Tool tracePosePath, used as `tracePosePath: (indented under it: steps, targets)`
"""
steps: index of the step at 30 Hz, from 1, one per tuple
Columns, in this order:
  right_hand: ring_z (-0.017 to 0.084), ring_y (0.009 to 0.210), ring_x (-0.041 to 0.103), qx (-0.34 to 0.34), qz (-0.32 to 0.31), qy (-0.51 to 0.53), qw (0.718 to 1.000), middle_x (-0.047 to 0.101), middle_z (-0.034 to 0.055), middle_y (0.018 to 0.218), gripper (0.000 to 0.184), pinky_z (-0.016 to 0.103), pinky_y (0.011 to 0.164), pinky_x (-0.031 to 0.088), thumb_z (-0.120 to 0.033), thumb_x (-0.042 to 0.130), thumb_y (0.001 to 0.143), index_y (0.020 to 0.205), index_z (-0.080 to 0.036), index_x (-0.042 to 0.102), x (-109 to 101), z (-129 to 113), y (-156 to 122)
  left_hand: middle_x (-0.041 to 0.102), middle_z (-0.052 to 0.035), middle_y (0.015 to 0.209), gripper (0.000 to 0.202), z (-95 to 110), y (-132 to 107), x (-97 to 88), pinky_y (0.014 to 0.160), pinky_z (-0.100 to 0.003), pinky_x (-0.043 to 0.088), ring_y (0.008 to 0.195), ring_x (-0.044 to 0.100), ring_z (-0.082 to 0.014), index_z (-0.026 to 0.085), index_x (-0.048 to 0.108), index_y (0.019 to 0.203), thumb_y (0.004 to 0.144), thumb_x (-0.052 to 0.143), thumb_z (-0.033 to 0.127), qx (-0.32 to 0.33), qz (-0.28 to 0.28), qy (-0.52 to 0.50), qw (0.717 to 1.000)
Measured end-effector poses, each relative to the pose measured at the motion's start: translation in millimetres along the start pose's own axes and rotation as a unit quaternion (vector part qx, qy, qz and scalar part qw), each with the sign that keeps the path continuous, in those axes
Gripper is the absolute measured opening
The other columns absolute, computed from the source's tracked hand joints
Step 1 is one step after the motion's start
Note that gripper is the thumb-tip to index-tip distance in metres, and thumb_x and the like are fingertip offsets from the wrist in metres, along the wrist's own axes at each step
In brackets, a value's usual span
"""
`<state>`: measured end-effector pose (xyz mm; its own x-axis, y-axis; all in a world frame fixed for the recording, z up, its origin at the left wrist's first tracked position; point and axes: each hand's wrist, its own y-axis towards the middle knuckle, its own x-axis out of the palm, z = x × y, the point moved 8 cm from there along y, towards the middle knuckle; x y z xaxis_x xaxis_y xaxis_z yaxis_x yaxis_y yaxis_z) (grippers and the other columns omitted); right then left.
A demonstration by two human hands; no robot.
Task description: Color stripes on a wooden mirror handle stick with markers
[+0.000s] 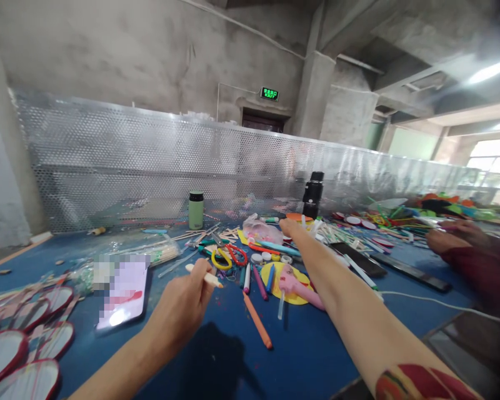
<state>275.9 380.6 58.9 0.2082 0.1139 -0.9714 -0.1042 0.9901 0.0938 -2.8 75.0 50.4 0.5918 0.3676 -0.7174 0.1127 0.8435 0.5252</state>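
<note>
My left hand is closed around a pale cream marker with an orange tip, held just above the table. My right arm stretches forward over the pile. My right hand is far off, beside an orange disc and a clear plastic bag; its fingers are too hidden to read. Between my arms lie an orange marker, a purple marker, a blue marker and a pink glue gun on a yellow piece. Scissors with yellow handles and red-handled scissors lie behind them.
A lit phone and red-rimmed white discs lie at the left. A green bottle and a black bottle stand near the perforated metal screen. Dark phones and a white cable lie right, near another person's hands.
</note>
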Motion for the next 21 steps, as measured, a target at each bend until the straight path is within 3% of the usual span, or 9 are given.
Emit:
tracePosePath:
  steps: [7, 11, 16, 21]
  targets:
    - [0.022, 0.106, 0.063, -0.002, -0.027, -0.009, 1.0, 0.06, 0.0099, 0.123, 0.033, 0.042, 0.09, 0.055, -0.034, 0.061, 0.095, 0.123, -0.015, 0.058, 10.7, -11.4, -4.0, 0.041, 0.0069, 0.055, 0.02, -5.7, -2.7, 6.0, 0.052, -0.027, 0.021, 0.045, 0.038, -0.0155, 0.025, 0.04, 0.083, 0.097, 0.026, 0.03, 0.007, 0.008, -0.011, 1.0]
    - [0.022, 0.106, 0.063, -0.002, -0.013, -0.004, 1.0, 0.061, 0.0096, 0.123, 0.032, 0.042, 0.089, 0.055, -0.034, 0.06, 0.096, 0.122, -0.016, 0.059, -1.9, -8.2, -16.8, 0.041, 0.007, 0.054, 0.021, -4.7, -1.5, 5.8, 0.051, -0.027, 0.021, 0.044, 0.037, -0.0152, 0.025, 0.04, 0.082, 0.097, 0.026, 0.031, 0.017, 0.017, -0.007, 1.0]
    - [0.022, 0.107, 0.062, -0.023, 0.051, 0.02, 0.998, 0.06, 0.0104, 0.125, 0.033, 0.043, 0.091, 0.054, -0.034, 0.061, 0.095, 0.123, -0.015, 0.058, -49.5, -14.7, -43.5, 0.044, 0.0056, 0.055, 0.021, 2.3, -2.3, 1.5, 0.051, -0.026, 0.024, 0.045, 0.041, -0.0155, 0.024, 0.041, 0.083, 0.097, 0.026, 0.03, 0.021, 0.009, 0.005, 1.0]
    - [0.02, 0.098, 0.063, -0.133, 0.131, 0.078, 0.979, 0.063, 0.0069, 0.112, 0.027, 0.039, 0.086, 0.053, -0.036, 0.06, 0.095, 0.112, -0.014, 0.061, -116.3, -64.0, -93.4, 0.049, 0.0038, 0.059, 0.017, 11.5, -5.6, -4.4, 0.054, -0.026, 0.028, 0.05, 0.047, -0.0166, 0.024, 0.041, 0.084, 0.096, 0.029, 0.026, 0.022, 0.01, 0.017, 1.0]
